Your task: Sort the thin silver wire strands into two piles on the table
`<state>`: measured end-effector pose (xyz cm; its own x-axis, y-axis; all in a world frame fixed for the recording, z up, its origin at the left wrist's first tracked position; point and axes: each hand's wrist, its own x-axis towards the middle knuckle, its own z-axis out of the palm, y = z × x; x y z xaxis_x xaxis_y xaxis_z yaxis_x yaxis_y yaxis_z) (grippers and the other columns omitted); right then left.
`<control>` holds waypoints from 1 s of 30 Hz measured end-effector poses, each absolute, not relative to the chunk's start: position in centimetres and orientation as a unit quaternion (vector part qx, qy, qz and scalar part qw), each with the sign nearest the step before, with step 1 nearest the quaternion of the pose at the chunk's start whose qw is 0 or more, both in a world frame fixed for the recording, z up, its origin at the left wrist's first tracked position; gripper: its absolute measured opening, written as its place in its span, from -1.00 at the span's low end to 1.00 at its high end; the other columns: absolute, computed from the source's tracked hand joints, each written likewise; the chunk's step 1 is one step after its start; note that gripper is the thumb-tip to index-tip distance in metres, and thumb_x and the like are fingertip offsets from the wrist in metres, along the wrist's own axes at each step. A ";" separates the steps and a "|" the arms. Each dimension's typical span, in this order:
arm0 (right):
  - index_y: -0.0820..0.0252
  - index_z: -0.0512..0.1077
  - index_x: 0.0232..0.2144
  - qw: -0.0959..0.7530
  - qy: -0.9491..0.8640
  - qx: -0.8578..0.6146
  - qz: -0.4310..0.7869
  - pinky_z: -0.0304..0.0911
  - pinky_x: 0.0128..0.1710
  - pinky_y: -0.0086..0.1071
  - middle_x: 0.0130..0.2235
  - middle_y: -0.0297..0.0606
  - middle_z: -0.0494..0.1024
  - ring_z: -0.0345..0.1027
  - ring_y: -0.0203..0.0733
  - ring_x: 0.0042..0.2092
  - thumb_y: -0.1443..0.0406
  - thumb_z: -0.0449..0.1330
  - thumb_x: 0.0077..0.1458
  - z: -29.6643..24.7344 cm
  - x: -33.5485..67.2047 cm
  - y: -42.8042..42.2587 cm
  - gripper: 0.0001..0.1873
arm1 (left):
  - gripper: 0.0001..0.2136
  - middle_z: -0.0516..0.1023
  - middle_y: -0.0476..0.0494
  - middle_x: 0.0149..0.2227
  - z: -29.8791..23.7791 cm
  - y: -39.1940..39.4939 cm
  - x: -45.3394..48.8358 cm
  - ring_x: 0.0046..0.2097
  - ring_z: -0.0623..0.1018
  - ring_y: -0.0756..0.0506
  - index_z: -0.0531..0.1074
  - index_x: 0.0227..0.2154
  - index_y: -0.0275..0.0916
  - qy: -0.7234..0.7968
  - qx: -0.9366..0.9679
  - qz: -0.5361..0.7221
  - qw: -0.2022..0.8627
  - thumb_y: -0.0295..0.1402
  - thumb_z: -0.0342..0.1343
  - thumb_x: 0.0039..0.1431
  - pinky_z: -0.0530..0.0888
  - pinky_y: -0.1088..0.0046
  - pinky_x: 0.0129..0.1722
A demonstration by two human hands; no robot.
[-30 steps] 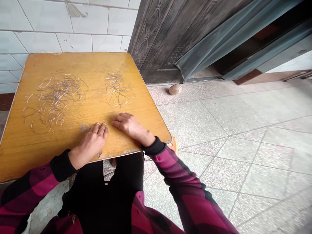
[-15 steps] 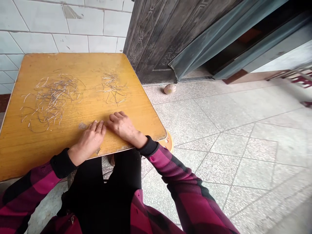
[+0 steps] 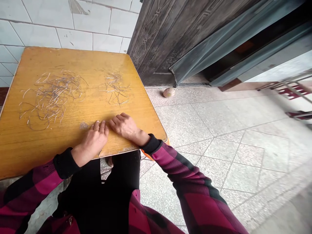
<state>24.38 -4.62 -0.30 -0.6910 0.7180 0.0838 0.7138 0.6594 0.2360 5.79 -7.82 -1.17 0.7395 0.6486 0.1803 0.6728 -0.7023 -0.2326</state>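
Note:
Both my hands rest close together on the near edge of a yellow wooden table [image 3: 73,58]. My left hand [image 3: 94,140] lies with its fingers together and bent down against the tabletop. My right hand [image 3: 124,125] lies beside it, fingers curled and pressed to the wood, its fingertips meeting those of the left. Whether anything thin is pinched between them I cannot make out. Farther back lie a large heap of thin wire pieces [image 3: 50,97] on the left and a smaller heap of wire pieces [image 3: 115,87] toward the right.
A white tiled wall [image 3: 60,22] stands behind the table. A dark metal door [image 3: 170,35] is at the right of it, with a small ball [image 3: 169,92] on the stone floor at its foot. Red furniture legs [image 3: 292,94] show at the far right.
My hands have drawn slightly closer, their fingertips now touching. The view has shifted a little, bringing red furniture legs into sight on the right.

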 end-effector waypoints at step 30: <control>0.32 0.47 0.05 -0.200 0.738 0.579 -0.283 0.24 -0.30 -0.41 -0.48 -0.29 0.55 0.39 -0.27 -0.43 0.36 0.05 0.24 0.1 24.6 -8.3 -0.63 | -0.61 0.59 -0.42 -0.10 0.0 -5.0 3.1 -0.09 0.53 -0.22 0.40 0.04 -0.53 -0.270 -0.955 -0.100 0.070 -0.67 -0.08 0.16 0.47 0.23 -0.13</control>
